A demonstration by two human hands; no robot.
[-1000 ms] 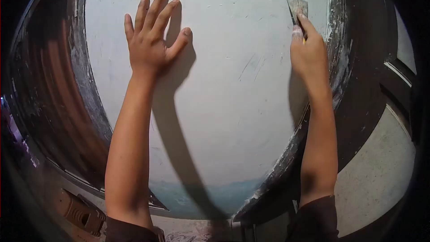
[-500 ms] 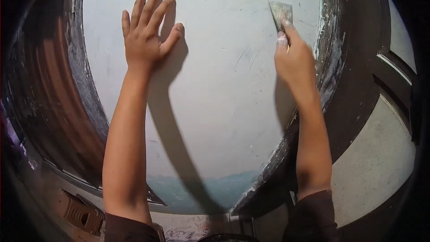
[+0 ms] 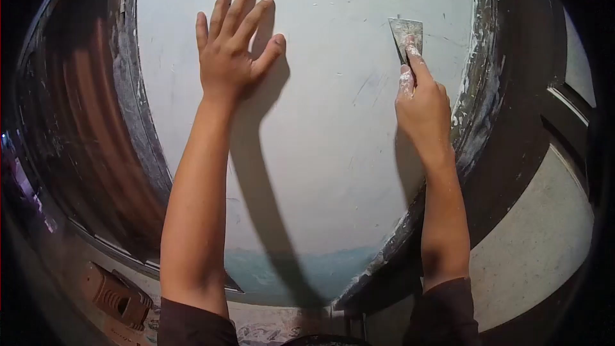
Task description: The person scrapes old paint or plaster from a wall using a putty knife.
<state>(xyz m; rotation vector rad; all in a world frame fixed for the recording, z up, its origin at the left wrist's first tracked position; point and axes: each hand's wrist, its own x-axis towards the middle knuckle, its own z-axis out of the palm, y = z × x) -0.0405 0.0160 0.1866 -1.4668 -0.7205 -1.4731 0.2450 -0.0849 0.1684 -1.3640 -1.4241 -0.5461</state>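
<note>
A pale wall panel (image 3: 320,154) fills the middle of the head view, marked with small scratches and chips, with a bluish-green band along its bottom. My left hand (image 3: 232,54) lies with fingers spread against its upper left part, holding nothing. My right hand (image 3: 421,109) grips a putty knife (image 3: 407,27) by its handle, which is mostly hidden by the fingers. The knife's wide blade points up, its edge at the panel's upper right. White residue covers my right thumb and index finger.
Dark, paint-chipped frames border the panel, one on the left (image 3: 131,83) and one on the right (image 3: 483,77). Reddish-brown curtain-like folds (image 3: 86,115) hang at the left. A brown plastic object (image 3: 118,298) sits low at left. Dark trim with pale panels (image 3: 538,230) stands at right.
The view has shifted, so the panel and my left hand appear further right. My right hand with the putty knife has moved a little down and left relative to the panel.
</note>
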